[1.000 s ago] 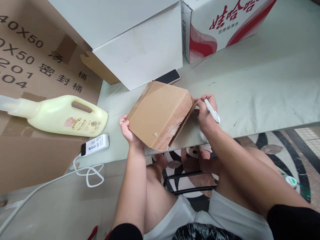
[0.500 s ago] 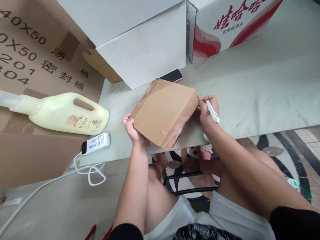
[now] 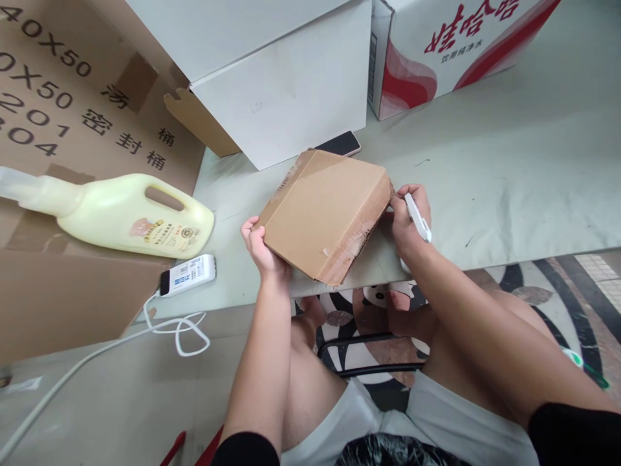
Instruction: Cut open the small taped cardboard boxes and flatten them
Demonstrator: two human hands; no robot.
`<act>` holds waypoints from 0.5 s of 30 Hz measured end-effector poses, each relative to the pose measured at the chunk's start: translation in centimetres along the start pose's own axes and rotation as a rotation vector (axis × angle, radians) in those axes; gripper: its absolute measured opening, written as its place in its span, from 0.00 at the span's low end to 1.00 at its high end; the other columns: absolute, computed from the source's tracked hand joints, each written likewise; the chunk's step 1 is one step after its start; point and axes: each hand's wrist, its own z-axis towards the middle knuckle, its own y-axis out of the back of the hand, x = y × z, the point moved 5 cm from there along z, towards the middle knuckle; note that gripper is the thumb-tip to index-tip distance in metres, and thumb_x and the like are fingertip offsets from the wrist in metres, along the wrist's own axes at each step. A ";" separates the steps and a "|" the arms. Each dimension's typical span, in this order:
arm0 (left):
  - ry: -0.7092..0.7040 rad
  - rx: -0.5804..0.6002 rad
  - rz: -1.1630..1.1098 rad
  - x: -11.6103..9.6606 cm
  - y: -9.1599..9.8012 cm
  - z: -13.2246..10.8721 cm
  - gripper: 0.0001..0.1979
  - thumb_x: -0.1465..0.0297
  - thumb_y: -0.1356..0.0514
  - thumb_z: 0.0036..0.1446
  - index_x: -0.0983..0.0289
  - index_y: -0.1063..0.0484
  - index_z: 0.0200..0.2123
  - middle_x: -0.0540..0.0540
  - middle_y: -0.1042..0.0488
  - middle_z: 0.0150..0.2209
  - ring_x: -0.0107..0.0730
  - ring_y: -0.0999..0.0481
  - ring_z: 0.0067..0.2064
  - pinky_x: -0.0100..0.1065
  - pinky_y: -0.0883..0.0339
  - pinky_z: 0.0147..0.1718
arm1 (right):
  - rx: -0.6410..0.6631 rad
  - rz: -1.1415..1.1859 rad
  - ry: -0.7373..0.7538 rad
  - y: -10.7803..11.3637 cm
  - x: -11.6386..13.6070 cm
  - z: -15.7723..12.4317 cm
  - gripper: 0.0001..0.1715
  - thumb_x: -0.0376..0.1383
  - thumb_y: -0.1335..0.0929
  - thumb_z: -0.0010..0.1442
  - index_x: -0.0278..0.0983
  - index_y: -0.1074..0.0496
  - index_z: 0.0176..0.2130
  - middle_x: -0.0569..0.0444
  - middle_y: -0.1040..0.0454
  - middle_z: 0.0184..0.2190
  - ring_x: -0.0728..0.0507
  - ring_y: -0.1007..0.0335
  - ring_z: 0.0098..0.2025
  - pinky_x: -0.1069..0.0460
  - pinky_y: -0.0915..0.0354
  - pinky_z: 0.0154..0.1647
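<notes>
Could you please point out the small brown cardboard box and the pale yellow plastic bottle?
Small brown cardboard box point(image 3: 325, 213): head view, broad flat face.
Pale yellow plastic bottle point(image 3: 114, 213): head view, main body.

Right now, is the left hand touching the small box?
Touching: the head view shows the left hand gripping the small box at its left corner, fingers over the edge, no gap showing.
</notes>
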 end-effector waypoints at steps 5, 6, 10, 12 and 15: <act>0.013 -0.004 0.013 0.0 0.3 0.1 0.17 0.62 0.40 0.48 0.57 0.39 0.42 0.50 0.30 0.36 0.34 0.26 0.35 0.33 0.34 0.34 | 0.040 0.108 -0.127 -0.3 -0.2 -0.2 0.13 0.46 0.32 0.62 0.44 0.40 0.38 0.58 0.27 0.31 0.42 0.22 0.36 0.49 0.36 0.29; 0.021 -0.010 0.012 -0.1 0.3 0.1 0.17 0.63 0.40 0.49 0.57 0.40 0.42 0.50 0.30 0.36 0.34 0.26 0.36 0.33 0.34 0.35 | 0.032 0.123 -0.144 -0.2 -0.3 -0.2 0.14 0.48 0.33 0.62 0.45 0.41 0.38 0.58 0.27 0.30 0.42 0.21 0.36 0.49 0.36 0.28; 0.042 -0.072 -0.039 -0.8 0.4 -0.5 0.14 0.66 0.43 0.50 0.57 0.40 0.41 0.49 0.31 0.34 0.34 0.27 0.35 0.34 0.34 0.37 | -0.018 0.172 -0.188 0.0 -0.6 -0.1 0.21 0.56 0.33 0.62 0.45 0.43 0.38 0.59 0.24 0.29 0.42 0.20 0.34 0.49 0.33 0.30; 0.038 -0.097 -0.088 -1.2 0.6 -0.9 0.13 0.67 0.44 0.51 0.56 0.42 0.40 0.48 0.34 0.32 0.32 0.28 0.34 0.34 0.34 0.37 | -0.017 0.203 -0.197 0.0 -0.4 0.0 0.23 0.58 0.33 0.61 0.45 0.44 0.37 0.59 0.22 0.29 0.43 0.20 0.33 0.50 0.33 0.30; 0.061 -0.060 -0.119 -1.4 0.9 -1.0 0.13 0.64 0.44 0.51 0.56 0.44 0.39 0.47 0.35 0.32 0.32 0.28 0.35 0.36 0.32 0.39 | -0.018 0.222 -0.189 0.0 0.1 0.2 0.24 0.58 0.33 0.61 0.45 0.44 0.37 0.59 0.21 0.29 0.44 0.20 0.35 0.51 0.32 0.31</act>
